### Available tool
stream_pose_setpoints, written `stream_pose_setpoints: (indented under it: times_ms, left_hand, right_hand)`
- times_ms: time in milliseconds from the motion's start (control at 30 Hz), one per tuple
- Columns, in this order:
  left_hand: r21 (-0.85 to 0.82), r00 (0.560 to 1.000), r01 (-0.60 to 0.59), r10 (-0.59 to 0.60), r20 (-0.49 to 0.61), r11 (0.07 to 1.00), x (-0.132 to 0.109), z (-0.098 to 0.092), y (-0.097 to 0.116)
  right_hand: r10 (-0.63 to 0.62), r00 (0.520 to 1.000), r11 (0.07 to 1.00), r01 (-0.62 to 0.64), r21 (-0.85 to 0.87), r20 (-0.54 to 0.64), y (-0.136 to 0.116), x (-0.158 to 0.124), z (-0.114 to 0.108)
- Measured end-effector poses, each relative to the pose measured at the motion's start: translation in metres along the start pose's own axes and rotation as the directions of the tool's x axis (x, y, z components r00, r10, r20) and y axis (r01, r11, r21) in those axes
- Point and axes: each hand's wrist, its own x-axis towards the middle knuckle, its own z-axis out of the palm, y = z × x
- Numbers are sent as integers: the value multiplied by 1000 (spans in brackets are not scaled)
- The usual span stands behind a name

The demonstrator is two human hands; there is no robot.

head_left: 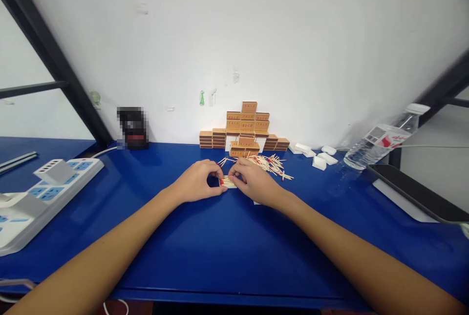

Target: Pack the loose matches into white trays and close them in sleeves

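The open matchbox tray [233,187] rests on the blue table [220,246] at mid-width, nearer the rear edge than the front edge. Contents: several matches [225,182], laid lengthwise, red heads visible at the left end. Left hand [201,180]: thumb and fingers are closed about the left end of the tray. Right hand [253,180]: fingers are bent over the right end; whether they pinch a match cannot be told.

Status, as judged: the tray is part-loaded. A loose pile of matches [273,162] remains outside it, behind the right hand, toward the rear edge.

Behind the pile, a stepped stack of matchboxes [248,124] stands along the rear edge; the contents of these boxes are hidden. To its right, several small white blocks [319,162] lie near that edge; whether they are hollow cannot be told. A capped clear bottle [381,141] stands near the right rear corner; its fill level is unclear. A white power strip [80,173] lies toward the left edge.
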Motion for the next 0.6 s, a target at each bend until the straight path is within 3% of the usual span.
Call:
stream_pose_setpoints:
  times_ms: [600]
  left_hand:
    - [32, 999, -35, 36, -27, 999, 0, 0, 0]
  right_hand:
    - [18, 999, 1000, -18, -4, 36, 4, 1, -4]
